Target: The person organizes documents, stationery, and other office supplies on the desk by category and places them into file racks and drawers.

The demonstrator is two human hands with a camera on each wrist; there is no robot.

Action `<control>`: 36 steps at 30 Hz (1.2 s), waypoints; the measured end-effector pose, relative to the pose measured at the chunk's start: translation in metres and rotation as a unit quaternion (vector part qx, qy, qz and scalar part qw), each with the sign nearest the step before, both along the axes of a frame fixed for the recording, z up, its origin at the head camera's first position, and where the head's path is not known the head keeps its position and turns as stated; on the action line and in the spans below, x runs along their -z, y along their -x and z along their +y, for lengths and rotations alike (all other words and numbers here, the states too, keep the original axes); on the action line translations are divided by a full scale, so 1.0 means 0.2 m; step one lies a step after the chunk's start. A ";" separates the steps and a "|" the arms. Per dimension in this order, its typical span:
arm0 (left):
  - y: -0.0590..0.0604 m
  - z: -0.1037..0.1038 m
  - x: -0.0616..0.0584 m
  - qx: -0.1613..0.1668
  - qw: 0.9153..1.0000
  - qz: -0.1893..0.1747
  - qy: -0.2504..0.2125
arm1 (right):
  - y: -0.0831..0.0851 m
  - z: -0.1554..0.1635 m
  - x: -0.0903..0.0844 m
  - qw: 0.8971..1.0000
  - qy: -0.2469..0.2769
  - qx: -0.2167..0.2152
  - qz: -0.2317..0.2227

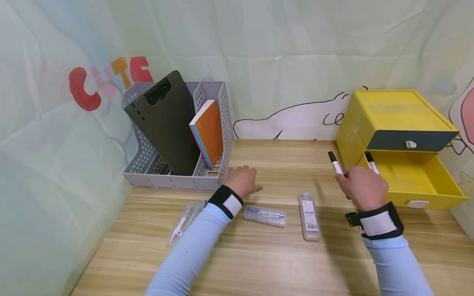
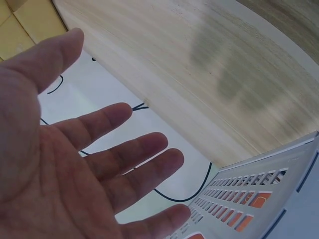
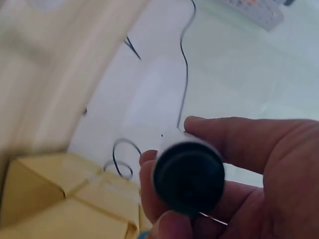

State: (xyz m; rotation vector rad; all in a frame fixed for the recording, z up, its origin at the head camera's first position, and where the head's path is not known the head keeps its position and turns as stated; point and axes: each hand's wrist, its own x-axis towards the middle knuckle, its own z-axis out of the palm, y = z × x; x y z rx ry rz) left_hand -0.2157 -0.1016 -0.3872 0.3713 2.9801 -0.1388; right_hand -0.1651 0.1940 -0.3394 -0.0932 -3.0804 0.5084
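My right hand [image 1: 364, 187] holds a white marker [image 1: 337, 167] with a black cap, just left of the open yellow drawer. In the right wrist view, the marker's dark round end [image 3: 189, 177] faces the camera between thumb and fingers. A second black-capped marker [image 1: 372, 163] rises beyond the knuckles, overlapping the drawer's left side; whether this hand grips it too I cannot tell. My left hand [image 1: 241, 181] is beside the grey file organizer's right front corner, fingers spread and palm bare in the left wrist view.
The grey organizer [image 1: 177, 183] holds a black clipboard [image 1: 168, 123] and an orange notebook [image 1: 212, 131]. Clear cases [image 1: 264, 216] lie on the wooden table, including a labelled one [image 1: 309, 216] and one [image 1: 183, 224] partly behind my left forearm. The yellow drawer unit [image 1: 403, 109] stands back right, lower drawer pulled out.
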 end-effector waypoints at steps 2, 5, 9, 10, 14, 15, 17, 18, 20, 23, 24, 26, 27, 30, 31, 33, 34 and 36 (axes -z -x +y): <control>0.00 0.00 0.00 0.001 1.000 0.002 -0.002 | -0.01 0.04 -0.02 1.000 -0.004 0.007 0.010; 0.00 -0.01 0.01 0.003 1.000 0.004 -0.002 | -0.03 0.11 -0.05 1.000 -0.004 0.011 0.010; 0.00 -0.01 0.01 0.001 1.000 0.003 0.001 | -0.05 0.21 -0.09 1.000 -0.001 0.019 -0.018; 0.01 -0.01 0.01 0.001 1.000 0.002 0.002 | -0.06 0.24 -0.10 0.999 -0.001 0.020 -0.027; 0.01 -0.01 0.00 0.000 1.000 0.002 0.003 | -0.06 0.33 -0.11 0.999 -0.006 0.034 -0.042; 0.01 -0.01 0.00 -0.001 1.000 0.001 0.005 | -0.06 0.35 -0.12 0.998 -0.007 0.038 -0.043; 0.01 -0.01 0.00 -0.002 1.000 0.001 0.009 | -0.06 0.39 -0.11 0.998 -0.012 0.045 -0.033; 0.01 -0.01 0.00 -0.003 1.000 0.000 0.011 | -0.06 0.40 -0.11 0.998 -0.016 0.048 -0.029; 0.01 -0.01 0.00 -0.004 1.000 -0.001 0.011 | -0.05 0.44 -0.11 0.998 -0.025 0.049 -0.020; 0.01 -0.01 0.00 -0.003 1.000 0.000 0.009 | -0.02 0.47 -0.10 0.998 -0.040 0.054 -0.014; 0.01 -0.01 0.00 -0.002 1.000 0.000 0.008 | -0.01 0.48 -0.10 0.998 -0.043 0.054 -0.013; 0.01 -0.01 0.00 0.001 1.000 0.000 0.008 | 0.01 0.50 -0.09 0.997 -0.047 0.054 -0.014; 0.01 -0.01 0.00 0.002 1.000 0.001 0.010 | 0.03 0.51 -0.09 0.997 -0.050 0.056 -0.017; 0.01 -0.01 0.00 0.004 1.000 0.001 0.011 | 0.07 0.52 -0.09 0.996 -0.059 0.062 -0.037; 0.01 -0.01 0.00 0.005 1.000 0.000 0.011 | 0.08 0.53 -0.09 0.995 -0.064 0.067 -0.049; 0.00 -0.01 0.00 0.006 1.000 -0.001 0.009 | 0.10 0.53 -0.09 0.992 -0.073 0.080 -0.067; 0.00 -0.01 0.00 0.006 1.000 -0.001 0.009 | 0.12 0.53 -0.08 0.990 -0.078 0.090 -0.077; 0.00 -0.01 0.01 0.008 1.000 0.000 0.007 | 0.15 0.53 -0.07 0.987 -0.086 0.104 -0.090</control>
